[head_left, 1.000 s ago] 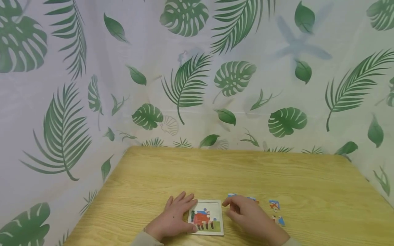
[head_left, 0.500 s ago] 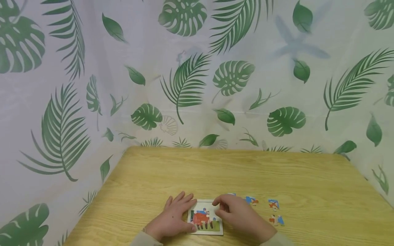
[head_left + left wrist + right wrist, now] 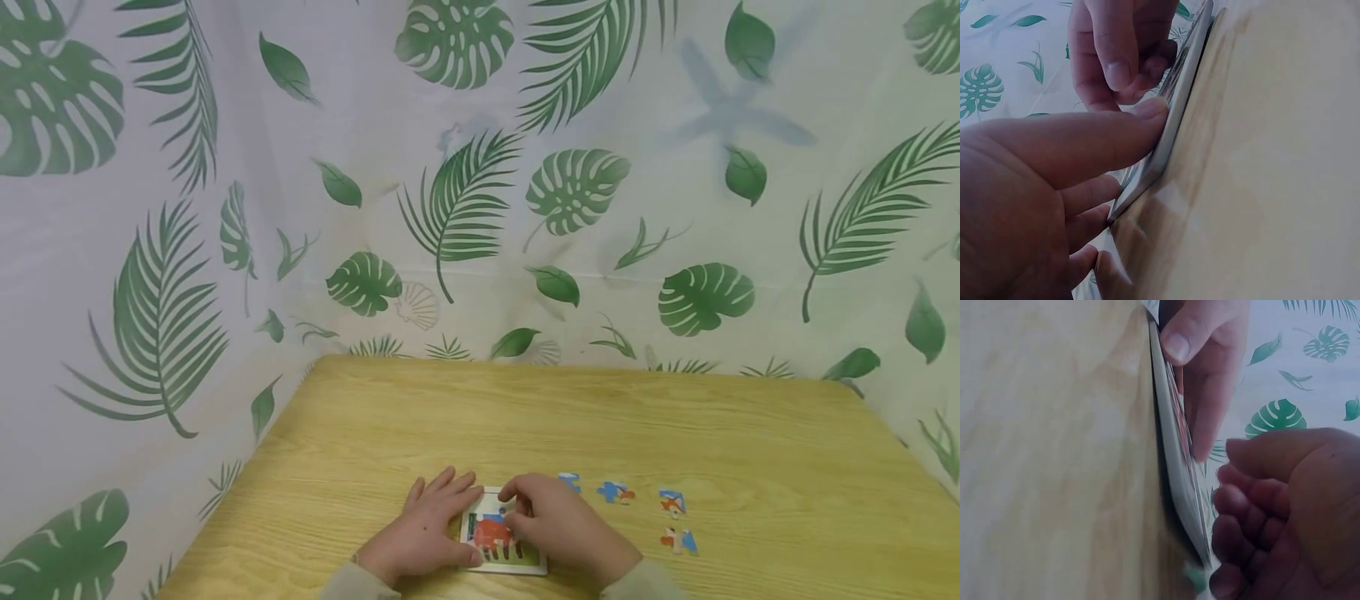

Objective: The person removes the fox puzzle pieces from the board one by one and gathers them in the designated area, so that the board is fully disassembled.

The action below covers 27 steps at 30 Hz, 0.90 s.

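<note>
A square white-framed puzzle tray [image 3: 533, 571] lies on the table, its picture of red, blue and green partly filled. The left hand [image 3: 423, 531] lies at the tray's left side with fingers spread, its thumb resting on the lower left corner; in the left wrist view the thumb [image 3: 1110, 134] lies on the tray's edge [image 3: 1182, 100]. Over the right part of the tray is the right hand [image 3: 558, 529], fingers bent and thumb near the index finger. The right wrist view shows this hand [image 3: 1285, 506] beside the tray [image 3: 1175, 450]; whether its fingertips hold a piece is not visible.
Several loose puzzle pieces lie right of the tray: a blue one [image 3: 568, 482], a blue and orange one [image 3: 617, 492], one with an orange figure [image 3: 672, 502] and more below it [image 3: 678, 540]. A leaf-patterned sheet [image 3: 480, 325] hangs behind the wooden table [image 3: 465, 408].
The right hand has moved left from beside the tray to over it, uncovering the blue pieces at the right. The left hand has stayed in place on the tray.
</note>
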Tool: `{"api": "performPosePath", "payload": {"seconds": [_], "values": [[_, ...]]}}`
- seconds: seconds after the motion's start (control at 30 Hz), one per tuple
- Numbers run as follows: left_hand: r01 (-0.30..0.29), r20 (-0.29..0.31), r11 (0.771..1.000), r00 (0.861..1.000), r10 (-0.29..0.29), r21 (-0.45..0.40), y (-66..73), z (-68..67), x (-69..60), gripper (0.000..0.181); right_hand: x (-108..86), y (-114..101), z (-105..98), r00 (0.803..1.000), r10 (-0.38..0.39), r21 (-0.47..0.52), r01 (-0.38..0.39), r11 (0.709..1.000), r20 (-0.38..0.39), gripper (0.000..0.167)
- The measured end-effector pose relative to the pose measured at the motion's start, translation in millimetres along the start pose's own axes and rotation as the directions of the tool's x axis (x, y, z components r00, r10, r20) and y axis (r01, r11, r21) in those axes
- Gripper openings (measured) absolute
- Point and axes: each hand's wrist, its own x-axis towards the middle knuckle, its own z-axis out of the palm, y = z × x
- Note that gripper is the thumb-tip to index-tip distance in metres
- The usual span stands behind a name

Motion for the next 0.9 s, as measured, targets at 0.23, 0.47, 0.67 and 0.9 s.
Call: {"api": "performPosePath", "payload": {"seconds": [0.23, 0.47, 0.67, 0.9], "values": [[-0.014, 0.000, 1.000, 1.000, 0.014, -0.009, -1.4, -0.8, -2.7, 0.085, 3.2, -4, 10, 0.999, 0.042, -0.046, -0.042, 0.998, -0.012, 0.019], [-0.042, -0.003, 0.999, 0.999, 0.042, 0.000, -1.2, -3.4, -2.6, 0.078, 1.9, -4, 15, 0.999, 0.024, -0.099, -0.028, 0.995, -0.047, 0.022], [-0.057, 0.006, 0.998, 0.998, 0.057, 0.007, 1.5, -3.2, -3.1, 0.063, 1.2, -3, 15, 0.998, 0.023, -0.109, -0.028, 0.994, -0.051, 0.022], [-0.049, 0.014, 0.999, 0.999, 0.049, -0.006, 2.2, -2.8, -3.9, 0.060, 2.4, -3, 16, 0.998, 0.051, -0.123, -0.056, 0.991, -0.041, 0.022]]}}
